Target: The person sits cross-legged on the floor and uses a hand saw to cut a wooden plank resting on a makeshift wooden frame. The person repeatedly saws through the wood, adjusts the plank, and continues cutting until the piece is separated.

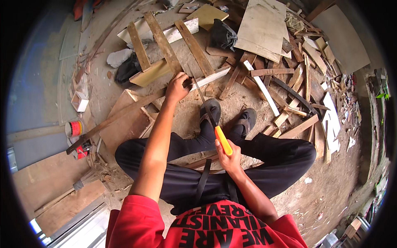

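My right hand (pixel 230 158) is closed round the yellow handle of a handsaw (pixel 223 140), its thin blade slanting away and up to the left. At the blade's far part, my left hand (pixel 178 87) has its fingers curled at the end of a long dark wooden strip (pixel 124 113), beside a frame of nailed slats (pixel 163 43). That strip runs down to the left across a tilted wooden box (pixel 124 120). Whether the teeth touch wood is hard to tell, since the left fingers partly hide the spot. My sandalled feet stand below the blade.
Scrap wood (pixel 285 89) is heaped at the right, with a pale board (pixel 262 31) behind it. Black plastic bags (pixel 223 34) lie near the frame. At left are a red-labelled can (pixel 74 128) and flat boards (pixel 70 206). Rubble lines the right wall.
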Demonstrator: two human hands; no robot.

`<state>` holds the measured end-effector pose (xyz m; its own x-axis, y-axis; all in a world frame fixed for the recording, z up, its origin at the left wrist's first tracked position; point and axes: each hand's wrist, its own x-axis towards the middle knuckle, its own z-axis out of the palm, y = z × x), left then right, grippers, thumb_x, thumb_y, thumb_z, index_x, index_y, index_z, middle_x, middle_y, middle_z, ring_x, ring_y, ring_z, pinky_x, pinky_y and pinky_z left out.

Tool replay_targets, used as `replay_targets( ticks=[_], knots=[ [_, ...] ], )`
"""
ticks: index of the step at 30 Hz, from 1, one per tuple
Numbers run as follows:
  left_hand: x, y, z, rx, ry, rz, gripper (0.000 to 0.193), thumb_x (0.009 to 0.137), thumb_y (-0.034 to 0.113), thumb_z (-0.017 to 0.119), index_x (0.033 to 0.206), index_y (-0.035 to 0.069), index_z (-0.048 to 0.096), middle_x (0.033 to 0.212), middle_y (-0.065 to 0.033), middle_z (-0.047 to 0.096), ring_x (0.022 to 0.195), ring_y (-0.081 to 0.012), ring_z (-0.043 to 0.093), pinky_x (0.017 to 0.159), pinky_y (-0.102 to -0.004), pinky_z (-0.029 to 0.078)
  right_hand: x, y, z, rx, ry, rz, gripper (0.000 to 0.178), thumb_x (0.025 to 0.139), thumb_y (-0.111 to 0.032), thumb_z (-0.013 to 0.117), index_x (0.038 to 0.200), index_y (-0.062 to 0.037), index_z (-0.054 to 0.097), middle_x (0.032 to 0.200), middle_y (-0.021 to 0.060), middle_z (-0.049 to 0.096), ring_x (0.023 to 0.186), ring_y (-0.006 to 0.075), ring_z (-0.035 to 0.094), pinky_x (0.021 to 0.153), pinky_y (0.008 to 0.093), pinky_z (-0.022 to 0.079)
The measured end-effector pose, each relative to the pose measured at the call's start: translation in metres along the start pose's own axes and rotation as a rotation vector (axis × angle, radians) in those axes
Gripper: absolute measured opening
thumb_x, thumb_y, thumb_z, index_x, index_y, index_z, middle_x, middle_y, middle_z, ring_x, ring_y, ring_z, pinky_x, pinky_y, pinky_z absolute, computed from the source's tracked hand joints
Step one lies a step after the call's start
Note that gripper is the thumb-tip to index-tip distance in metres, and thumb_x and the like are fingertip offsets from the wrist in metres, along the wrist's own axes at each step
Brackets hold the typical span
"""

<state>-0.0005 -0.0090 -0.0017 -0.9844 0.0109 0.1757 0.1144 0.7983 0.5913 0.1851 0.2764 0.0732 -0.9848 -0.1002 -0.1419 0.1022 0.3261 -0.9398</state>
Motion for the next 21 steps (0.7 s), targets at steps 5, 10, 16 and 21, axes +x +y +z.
replay_targets(
  ticks=[5,10,16,21],
  knots=[
    [-0.007,-0.011,0.012,0.085,0.059,0.074,0.026,0.081,0.016,0.075,0.105,0.006,0.068,0.112,-0.0093,0.064,0.104,-0.0339,0.061,0.090,-0.0424,0.051,-0.001,-0.001,-0.007,-0.017,-0.001,-0.010,0.039,0.096,-0.026,0.071,0.070,-0.0010,0.054,0.052,0.0116,0.049,0.045,0.0193,0.048,0.048,0.0354,0.041],
    [-0.012,-0.003,0.015,0.191,0.118,0.086,0.029,0.083,0.015,0.075,0.110,0.007,0.067,0.114,-0.0069,0.065,0.108,-0.0323,0.060,0.092,-0.0421,0.050,-0.008,-0.004,-0.008,0.009,-0.022,0.016,0.038,0.096,-0.024,0.070,0.070,-0.0012,0.054,0.052,0.0110,0.048,0.044,0.0189,0.046,0.048,0.0348,0.040],
    [-0.009,-0.002,0.016,0.182,0.157,0.065,0.029,0.083,0.017,0.076,0.108,0.006,0.068,0.113,-0.0080,0.068,0.107,-0.0308,0.062,0.092,-0.0413,0.050,0.001,-0.001,-0.006,0.019,-0.018,-0.002,0.038,0.094,-0.020,0.072,0.069,-0.0010,0.052,0.052,0.0111,0.048,0.045,0.0168,0.044,0.046,0.0338,0.038],
    [-0.012,-0.004,0.018,0.150,0.163,0.079,0.021,0.083,0.021,0.076,0.097,0.006,0.071,0.105,-0.0059,0.069,0.099,-0.0312,0.062,0.086,-0.0411,0.050,-0.018,-0.004,-0.009,0.017,-0.052,0.062,0.035,0.094,-0.020,0.072,0.070,-0.0014,0.054,0.052,0.0109,0.049,0.045,0.0149,0.044,0.046,0.0342,0.039]
  ],
)
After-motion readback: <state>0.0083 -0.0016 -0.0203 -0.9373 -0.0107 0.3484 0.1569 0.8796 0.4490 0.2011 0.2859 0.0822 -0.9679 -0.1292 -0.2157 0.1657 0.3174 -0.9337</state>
